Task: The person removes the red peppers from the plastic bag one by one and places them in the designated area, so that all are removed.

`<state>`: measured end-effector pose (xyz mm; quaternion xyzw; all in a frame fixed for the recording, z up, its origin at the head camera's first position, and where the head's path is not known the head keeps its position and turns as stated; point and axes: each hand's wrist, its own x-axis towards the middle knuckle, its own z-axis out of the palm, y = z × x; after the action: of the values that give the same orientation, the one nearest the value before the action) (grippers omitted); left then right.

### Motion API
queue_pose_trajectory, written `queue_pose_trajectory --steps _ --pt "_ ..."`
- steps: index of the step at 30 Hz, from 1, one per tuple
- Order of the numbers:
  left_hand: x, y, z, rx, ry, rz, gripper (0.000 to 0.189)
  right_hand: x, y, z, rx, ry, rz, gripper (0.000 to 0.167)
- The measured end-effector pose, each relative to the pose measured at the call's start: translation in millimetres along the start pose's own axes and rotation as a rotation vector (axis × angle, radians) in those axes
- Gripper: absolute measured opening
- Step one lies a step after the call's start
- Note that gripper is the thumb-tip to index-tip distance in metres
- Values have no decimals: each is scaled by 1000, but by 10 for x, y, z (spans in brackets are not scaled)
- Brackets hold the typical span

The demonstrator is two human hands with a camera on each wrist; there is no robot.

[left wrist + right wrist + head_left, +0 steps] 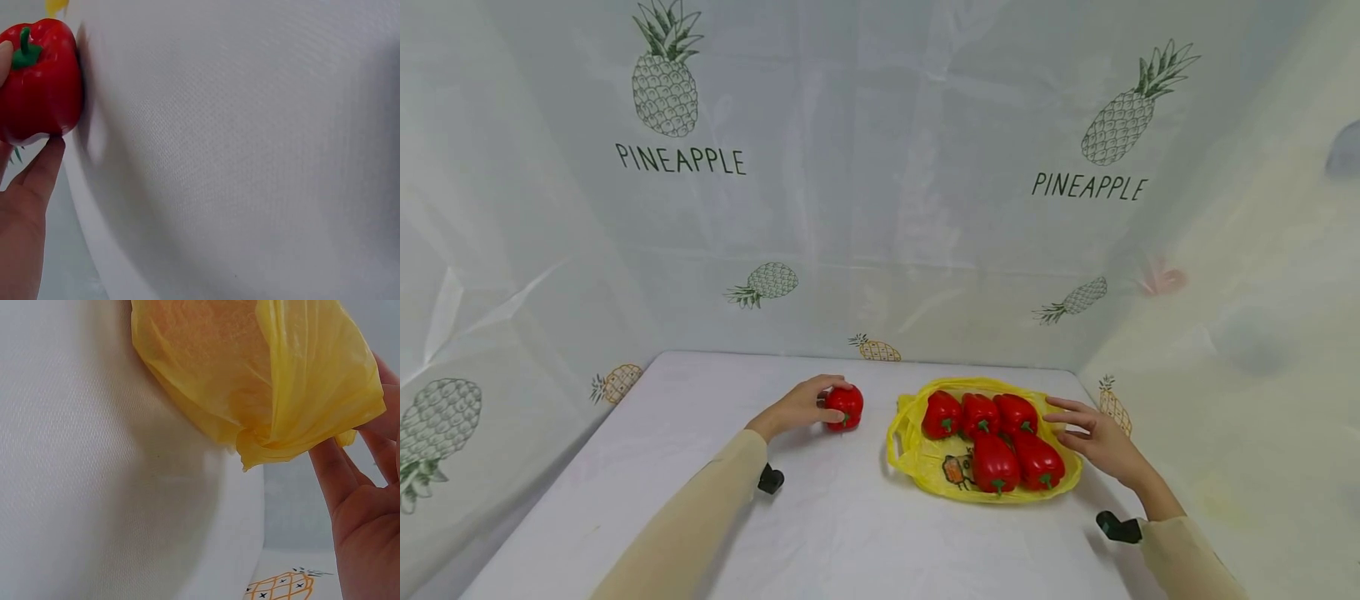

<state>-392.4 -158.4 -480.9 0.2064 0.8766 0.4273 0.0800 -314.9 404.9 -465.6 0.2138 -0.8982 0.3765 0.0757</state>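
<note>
In the head view my left hand (803,405) grips a single red bell pepper (847,407) with a green stem, left of a yellow plastic bag (951,493). Up close in the left wrist view, fingers and thumb sit round that pepper (47,94) beside the white surface. Several more red bell peppers (995,463) lie in the spread-out bag, their stems mostly toward me. My right hand (1097,437) is at the bag's right rim, fingers loosely extended over it. In the right wrist view the yellow plastic (312,381) hides the fingertips.
A white-covered table (850,542) carries everything. Behind it and along both sides hangs a pale sheet (865,167) printed with pineapples. One bag handle (895,450) loops out on the left. Black wrist-mounted pieces show beneath the left (771,479) and right (1117,527) forearms.
</note>
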Motion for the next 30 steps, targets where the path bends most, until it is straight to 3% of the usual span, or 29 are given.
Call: queue_pose_trajectory --steps 17,30 --pt "3 18 -13 70 -3 52 54 -4 12 5 27 3 -5 32" --pt "-19 77 -47 28 -23 61 57 6 -23 -24 36 -12 -6 33"
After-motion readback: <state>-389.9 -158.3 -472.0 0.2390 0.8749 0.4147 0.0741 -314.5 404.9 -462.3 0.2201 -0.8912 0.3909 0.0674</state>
